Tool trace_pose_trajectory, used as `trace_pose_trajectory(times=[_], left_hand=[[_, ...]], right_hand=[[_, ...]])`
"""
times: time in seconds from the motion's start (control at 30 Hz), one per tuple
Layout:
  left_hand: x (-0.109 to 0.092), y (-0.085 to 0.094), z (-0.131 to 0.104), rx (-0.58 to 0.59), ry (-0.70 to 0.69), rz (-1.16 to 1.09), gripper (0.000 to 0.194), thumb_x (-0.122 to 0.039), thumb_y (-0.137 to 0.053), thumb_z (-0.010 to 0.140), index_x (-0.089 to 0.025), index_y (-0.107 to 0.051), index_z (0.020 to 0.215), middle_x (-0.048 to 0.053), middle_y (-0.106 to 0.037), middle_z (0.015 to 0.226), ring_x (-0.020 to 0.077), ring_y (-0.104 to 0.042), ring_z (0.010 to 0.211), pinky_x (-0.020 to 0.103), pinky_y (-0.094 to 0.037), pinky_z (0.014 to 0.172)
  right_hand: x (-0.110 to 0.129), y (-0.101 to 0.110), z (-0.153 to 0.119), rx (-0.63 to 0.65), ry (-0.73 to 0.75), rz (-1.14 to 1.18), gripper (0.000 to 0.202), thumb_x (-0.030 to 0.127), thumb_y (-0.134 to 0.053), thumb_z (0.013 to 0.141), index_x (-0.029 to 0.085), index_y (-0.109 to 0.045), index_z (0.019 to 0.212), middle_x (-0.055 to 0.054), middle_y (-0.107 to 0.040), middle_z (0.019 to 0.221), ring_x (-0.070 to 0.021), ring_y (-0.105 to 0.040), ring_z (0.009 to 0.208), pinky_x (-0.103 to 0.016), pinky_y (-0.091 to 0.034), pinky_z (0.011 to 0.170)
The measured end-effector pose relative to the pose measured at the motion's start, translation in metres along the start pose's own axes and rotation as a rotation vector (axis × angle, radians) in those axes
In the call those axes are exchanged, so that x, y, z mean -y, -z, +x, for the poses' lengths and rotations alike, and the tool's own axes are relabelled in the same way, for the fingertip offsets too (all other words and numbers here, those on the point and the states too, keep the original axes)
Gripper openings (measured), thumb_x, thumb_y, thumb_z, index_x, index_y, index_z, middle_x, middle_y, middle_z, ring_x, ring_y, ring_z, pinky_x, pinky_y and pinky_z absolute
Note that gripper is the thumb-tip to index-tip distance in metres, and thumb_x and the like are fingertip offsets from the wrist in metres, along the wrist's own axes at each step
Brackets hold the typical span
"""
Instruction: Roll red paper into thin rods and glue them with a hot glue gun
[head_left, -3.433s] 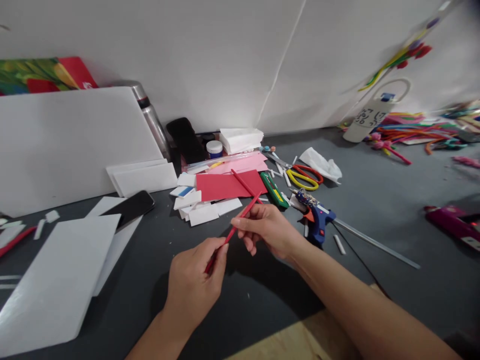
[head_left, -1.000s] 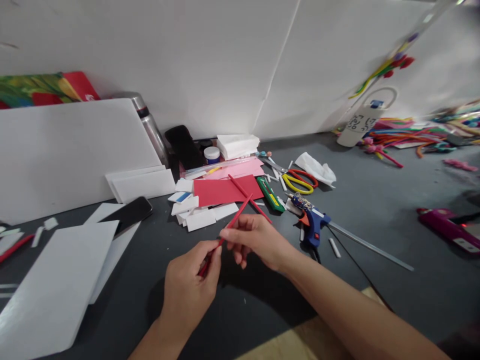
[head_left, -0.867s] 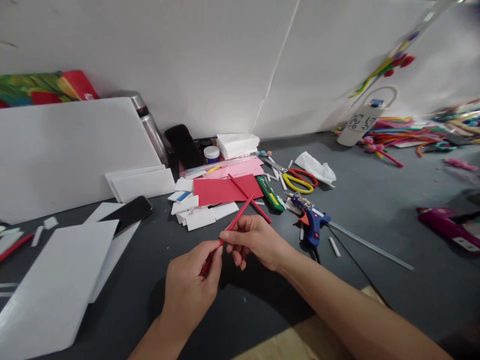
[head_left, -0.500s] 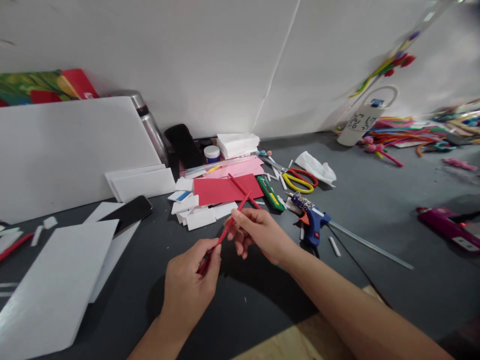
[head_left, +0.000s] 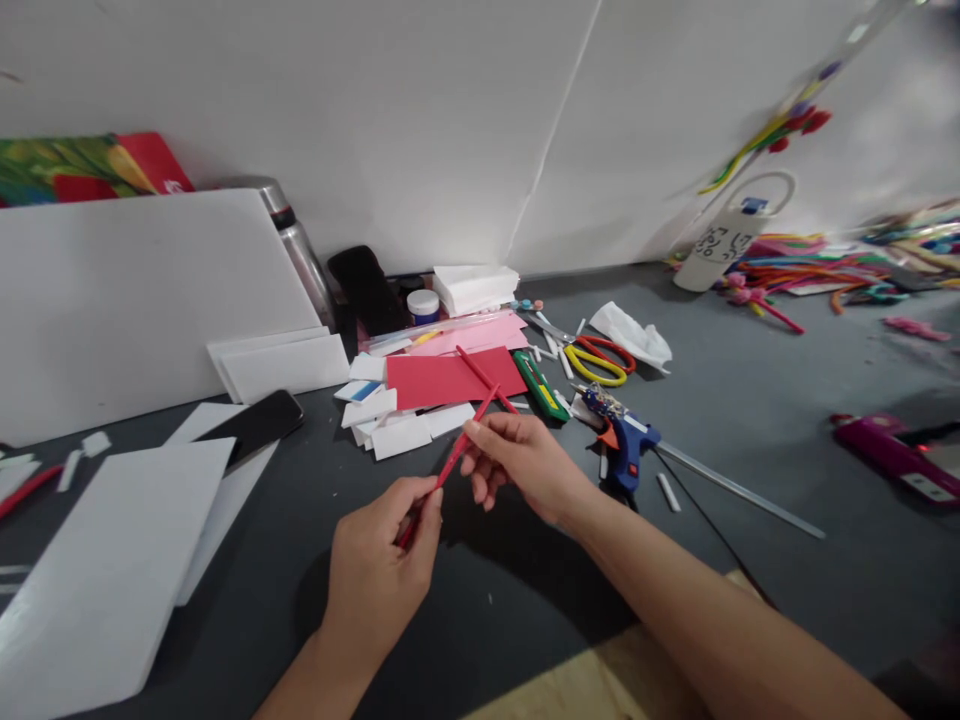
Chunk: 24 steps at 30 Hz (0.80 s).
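A thin red stick [head_left: 451, 462], which looks like tightly rolled paper, slants up to the right between my hands above the dark table. My left hand [head_left: 381, 560] pinches its lower end between thumb and fingers. Farther up, my right hand [head_left: 529, 468] has thumb and forefinger closed on it, with the other fingers curled below. Behind the hands lies a sheet of red paper [head_left: 420, 380]. A second red stick [head_left: 471, 365] rests across that sheet, and the held stick's tip overlaps it in view.
Right of the paper lie a green cutter [head_left: 541, 388], scissors [head_left: 600, 365] and a blue glue gun [head_left: 628, 450] with a long glue stick. White boards [head_left: 112, 570] and a phone [head_left: 262, 425] are on the left. A magenta tool [head_left: 892, 450] lies far right.
My right hand has shifted very slightly to the right along the red stick. The left hand keeps its pinch, and the things on the table look the same.
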<state>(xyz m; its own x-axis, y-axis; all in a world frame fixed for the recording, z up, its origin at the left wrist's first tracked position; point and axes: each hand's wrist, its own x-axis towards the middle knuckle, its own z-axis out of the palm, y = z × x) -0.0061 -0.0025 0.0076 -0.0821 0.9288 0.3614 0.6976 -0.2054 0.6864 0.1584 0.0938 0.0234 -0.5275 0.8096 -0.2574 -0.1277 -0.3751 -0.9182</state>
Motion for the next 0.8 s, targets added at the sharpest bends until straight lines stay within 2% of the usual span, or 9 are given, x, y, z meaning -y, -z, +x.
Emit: trace_pose_trajectory(times=[0.13,0.33,0.5,0.57,0.7,0.8], left_hand=[[-0.001,-0.001,0.000,0.024,0.017,-0.025,0.010,-0.025,-0.058,0.091,-0.021,-0.068,0.092,-0.004,-0.067,0.067,0.0085,-0.054,0.050,0.020,-0.040,0.054],[0.000,-0.002,0.000,0.023,0.033,-0.013,0.012,-0.026,-0.058,0.091,-0.021,-0.068,0.095,-0.005,-0.065,0.064,0.0083,-0.052,0.048,0.020,-0.039,0.052],[-0.001,-0.001,-0.001,0.040,0.037,-0.033,0.012,-0.026,-0.058,0.091,-0.021,-0.068,0.093,-0.004,-0.066,0.066,0.0087,-0.053,0.050,0.020,-0.040,0.054],[-0.001,0.000,0.000,0.044,0.040,-0.035,0.012,-0.026,-0.058,0.091,-0.021,-0.069,0.093,-0.004,-0.066,0.066,0.0090,-0.053,0.050,0.020,-0.040,0.054],[0.000,0.000,0.000,0.050,0.063,-0.048,0.014,-0.027,-0.057,0.091,-0.020,-0.069,0.093,-0.003,-0.065,0.064,0.0093,-0.050,0.048,0.021,-0.038,0.051],[0.001,0.000,0.000,0.061,0.106,-0.104,0.014,-0.028,-0.057,0.091,-0.020,-0.068,0.094,-0.003,-0.065,0.065,0.0103,-0.053,0.050,0.021,-0.039,0.052]], right_hand=[[-0.004,-0.005,0.000,0.128,-0.074,-0.017,0.040,0.045,-0.084,0.067,0.014,-0.061,0.075,0.001,-0.065,0.059,-0.0111,-0.062,0.043,-0.021,-0.053,0.039],[0.002,0.003,0.001,-0.025,-0.020,0.032,0.040,0.048,-0.078,0.075,0.014,-0.058,0.068,0.001,-0.064,0.059,-0.0084,-0.059,0.041,-0.018,-0.051,0.038],[0.000,-0.001,0.000,0.062,-0.073,-0.032,0.042,0.046,-0.086,0.064,0.014,-0.061,0.073,0.002,-0.064,0.059,-0.0112,-0.061,0.042,-0.021,-0.052,0.037],[-0.001,0.003,0.002,0.044,-0.057,-0.018,0.040,0.046,-0.084,0.067,0.014,-0.061,0.070,0.002,-0.064,0.058,-0.0099,-0.059,0.040,-0.020,-0.051,0.037],[0.005,0.016,0.006,-0.107,0.050,0.034,0.039,0.048,-0.076,0.077,0.014,-0.061,0.068,0.000,-0.065,0.060,-0.0071,-0.056,0.040,-0.018,-0.049,0.037],[0.008,0.016,0.004,-0.081,0.040,0.030,0.037,0.048,-0.077,0.077,0.014,-0.064,0.073,0.001,-0.065,0.063,-0.0080,-0.057,0.042,-0.019,-0.051,0.038]])
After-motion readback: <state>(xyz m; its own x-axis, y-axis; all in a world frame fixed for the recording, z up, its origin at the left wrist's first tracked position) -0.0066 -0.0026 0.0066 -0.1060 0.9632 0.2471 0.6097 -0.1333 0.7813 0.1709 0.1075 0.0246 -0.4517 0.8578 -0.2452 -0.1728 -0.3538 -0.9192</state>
